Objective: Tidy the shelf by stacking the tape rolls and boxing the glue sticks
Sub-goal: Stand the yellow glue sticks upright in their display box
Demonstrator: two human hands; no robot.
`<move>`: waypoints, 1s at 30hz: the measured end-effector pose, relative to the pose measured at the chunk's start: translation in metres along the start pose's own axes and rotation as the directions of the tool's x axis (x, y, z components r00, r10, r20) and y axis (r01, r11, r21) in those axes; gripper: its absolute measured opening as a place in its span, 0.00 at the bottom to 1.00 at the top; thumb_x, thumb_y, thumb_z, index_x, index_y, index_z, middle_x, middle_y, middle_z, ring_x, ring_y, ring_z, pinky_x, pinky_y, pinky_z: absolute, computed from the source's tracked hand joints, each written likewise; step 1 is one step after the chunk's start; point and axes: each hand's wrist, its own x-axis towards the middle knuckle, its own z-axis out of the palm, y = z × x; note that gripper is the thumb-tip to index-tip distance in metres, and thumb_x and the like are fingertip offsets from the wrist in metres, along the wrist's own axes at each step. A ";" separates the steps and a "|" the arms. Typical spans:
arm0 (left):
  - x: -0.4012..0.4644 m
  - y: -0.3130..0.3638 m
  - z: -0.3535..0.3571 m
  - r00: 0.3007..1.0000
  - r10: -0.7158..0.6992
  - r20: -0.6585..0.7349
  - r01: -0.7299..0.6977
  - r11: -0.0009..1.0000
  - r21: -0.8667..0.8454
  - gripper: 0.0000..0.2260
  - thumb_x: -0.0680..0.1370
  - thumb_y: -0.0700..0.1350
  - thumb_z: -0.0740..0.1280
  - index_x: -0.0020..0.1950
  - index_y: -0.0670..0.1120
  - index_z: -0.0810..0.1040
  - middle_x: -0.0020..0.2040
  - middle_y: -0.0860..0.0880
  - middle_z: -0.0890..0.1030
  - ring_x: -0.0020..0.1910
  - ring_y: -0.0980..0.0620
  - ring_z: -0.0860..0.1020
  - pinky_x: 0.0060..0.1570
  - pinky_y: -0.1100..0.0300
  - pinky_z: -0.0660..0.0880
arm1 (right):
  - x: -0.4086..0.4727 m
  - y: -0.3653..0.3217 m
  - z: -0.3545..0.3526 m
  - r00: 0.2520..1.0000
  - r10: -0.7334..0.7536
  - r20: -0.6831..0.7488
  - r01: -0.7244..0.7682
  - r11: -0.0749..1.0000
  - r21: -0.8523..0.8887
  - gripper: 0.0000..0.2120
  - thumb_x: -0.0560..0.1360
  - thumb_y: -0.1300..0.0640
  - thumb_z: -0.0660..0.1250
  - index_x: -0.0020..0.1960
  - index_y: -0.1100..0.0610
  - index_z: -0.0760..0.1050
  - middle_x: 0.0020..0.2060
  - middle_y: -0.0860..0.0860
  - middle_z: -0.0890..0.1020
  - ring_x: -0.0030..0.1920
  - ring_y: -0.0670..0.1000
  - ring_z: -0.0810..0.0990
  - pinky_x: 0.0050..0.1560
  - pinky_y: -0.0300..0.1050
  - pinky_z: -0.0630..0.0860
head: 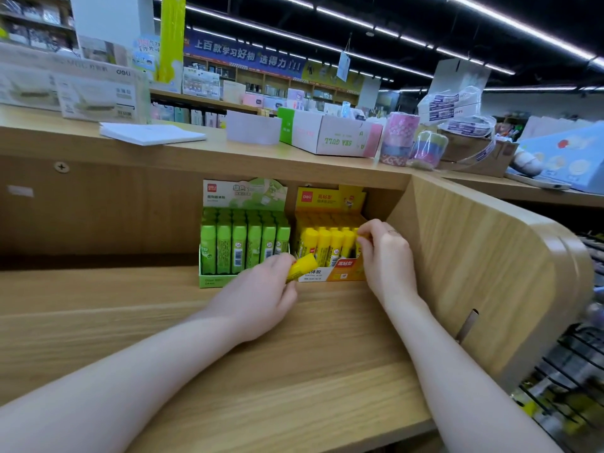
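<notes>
Glue stick, yellow and tilted, sits pinched in the curled fingers of our left hand, just in front of the yellow display box on the wooden shelf. Our right hand curls its fingertips around another yellow stick standing at the right end of this box. A green box stands beside.

The glue stick in my left hand is smooth, glossy yellow plastic, the yellow box and green box at the shelf's back are printed cardboard, and the shelf itself is matt, pale wood grain.
</notes>
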 end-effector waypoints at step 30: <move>0.002 0.017 -0.003 0.984 -0.118 0.136 0.121 0.992 -0.018 0.11 0.79 0.57 0.56 0.48 0.50 0.61 0.48 0.45 0.77 0.48 0.44 0.75 0.39 0.55 0.67 | -0.043 -0.051 -0.021 0.948 0.136 0.288 -0.305 0.647 0.698 0.09 0.70 0.63 0.71 0.45 0.52 0.74 0.39 0.47 0.82 0.39 0.49 0.82 0.46 0.50 0.80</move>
